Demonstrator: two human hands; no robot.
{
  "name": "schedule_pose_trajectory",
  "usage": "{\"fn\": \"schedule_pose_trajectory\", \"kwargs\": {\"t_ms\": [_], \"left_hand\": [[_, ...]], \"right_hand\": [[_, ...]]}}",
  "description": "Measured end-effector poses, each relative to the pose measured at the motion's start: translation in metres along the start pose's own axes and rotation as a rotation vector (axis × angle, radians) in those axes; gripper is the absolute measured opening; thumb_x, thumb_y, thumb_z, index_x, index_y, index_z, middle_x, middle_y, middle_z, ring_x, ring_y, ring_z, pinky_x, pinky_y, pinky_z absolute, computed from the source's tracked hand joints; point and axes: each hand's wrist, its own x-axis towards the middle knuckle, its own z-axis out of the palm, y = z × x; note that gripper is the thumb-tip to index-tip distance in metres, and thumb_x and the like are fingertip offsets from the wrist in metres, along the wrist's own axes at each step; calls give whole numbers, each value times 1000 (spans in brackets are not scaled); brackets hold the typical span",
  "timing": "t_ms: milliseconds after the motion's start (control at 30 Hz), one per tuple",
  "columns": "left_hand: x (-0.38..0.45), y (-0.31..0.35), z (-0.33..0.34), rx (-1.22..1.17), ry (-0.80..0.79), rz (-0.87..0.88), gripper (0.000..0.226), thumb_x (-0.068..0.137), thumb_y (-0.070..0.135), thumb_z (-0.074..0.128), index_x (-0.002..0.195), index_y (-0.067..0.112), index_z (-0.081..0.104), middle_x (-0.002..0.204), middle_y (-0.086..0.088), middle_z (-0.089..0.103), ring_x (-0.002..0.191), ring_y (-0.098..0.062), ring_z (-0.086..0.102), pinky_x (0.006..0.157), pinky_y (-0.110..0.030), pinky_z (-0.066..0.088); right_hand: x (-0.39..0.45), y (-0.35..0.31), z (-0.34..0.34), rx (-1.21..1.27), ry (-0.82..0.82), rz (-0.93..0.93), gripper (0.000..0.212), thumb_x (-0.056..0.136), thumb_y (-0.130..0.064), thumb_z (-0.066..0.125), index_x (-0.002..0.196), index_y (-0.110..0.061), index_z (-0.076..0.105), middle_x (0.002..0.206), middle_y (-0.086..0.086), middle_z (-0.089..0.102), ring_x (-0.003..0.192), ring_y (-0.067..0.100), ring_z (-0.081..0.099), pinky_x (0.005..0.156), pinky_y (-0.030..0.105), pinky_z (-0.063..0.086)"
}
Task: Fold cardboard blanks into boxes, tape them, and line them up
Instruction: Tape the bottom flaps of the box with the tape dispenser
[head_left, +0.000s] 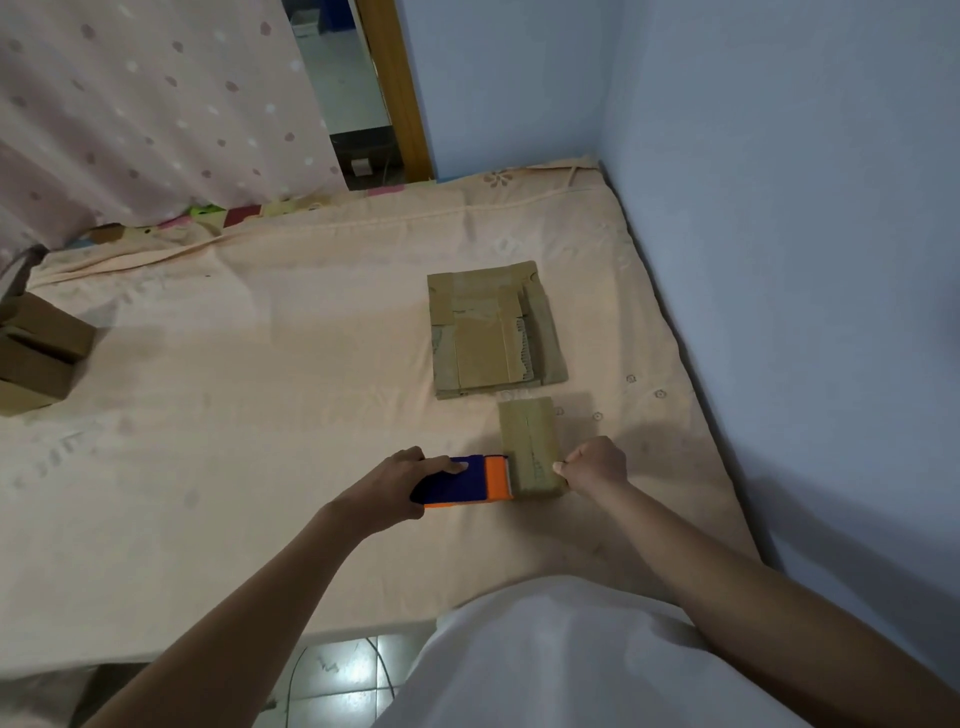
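A small folded cardboard box (529, 441) lies on the bed in front of me. My left hand (410, 480) grips a blue and orange tape dispenser (467, 480), whose orange end touches the box's left near side. My right hand (595, 464) is curled against the box's right near edge, and it looks as if it pinches the box or a tape end there. Just beyond the box lies a stack of flat cardboard blanks (493, 330), some with tape strips on them.
Several finished brown boxes (36, 353) stand at the bed's left edge. A blue wall (779, 208) runs along the right side of the bed (260, 389). A dotted curtain (145, 104) hangs at the back left. Tiled floor (343, 670) shows below the near edge.
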Motion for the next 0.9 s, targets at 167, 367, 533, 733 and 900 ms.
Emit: {"fn": "schedule_pose_trajectory", "kwargs": {"t_ms": [167,367,533,733,900], "left_hand": [[8,-3,-10,29,-36,43,79,82,3,67,143,44,38,113,1,46,101,-17,48,83,-29,47],[11,-6,-15,29,-46,62,77,81,3,67,143,42,41,113,-2,48,100,-19,49,81,-27,45],[14,-5,-13,29,-21,88,77,82,3,69,143,42,41,114,0,48,101,-17,49,82,-24,43],[17,-9,-14,28,-14,128,76,83,7,69,144,42,40,114,1,49,99,-15,49,82,-23,43],[17,-16,-16,29,-15,148,76,82,9,71,143,43,42,112,2,50,97,-13,49,80,-20,40]], "right_hand": [[-6,1,3,-104,57,-78,36,90,-25,72,60,-11,57,61,2,57,74,25,65,59,24,39],[-7,-10,6,-94,26,-93,54,78,-49,81,63,-20,39,63,-3,47,69,21,54,46,26,27],[-1,-8,0,-193,39,-147,52,85,-38,77,56,-12,43,54,0,41,55,18,44,46,27,25],[-17,-5,10,-324,215,-363,12,93,-12,64,104,-6,63,100,11,66,104,29,63,79,33,49],[-24,-21,27,-426,-121,-695,76,102,-22,55,161,-20,8,167,-5,2,154,14,-1,124,36,13]]}}
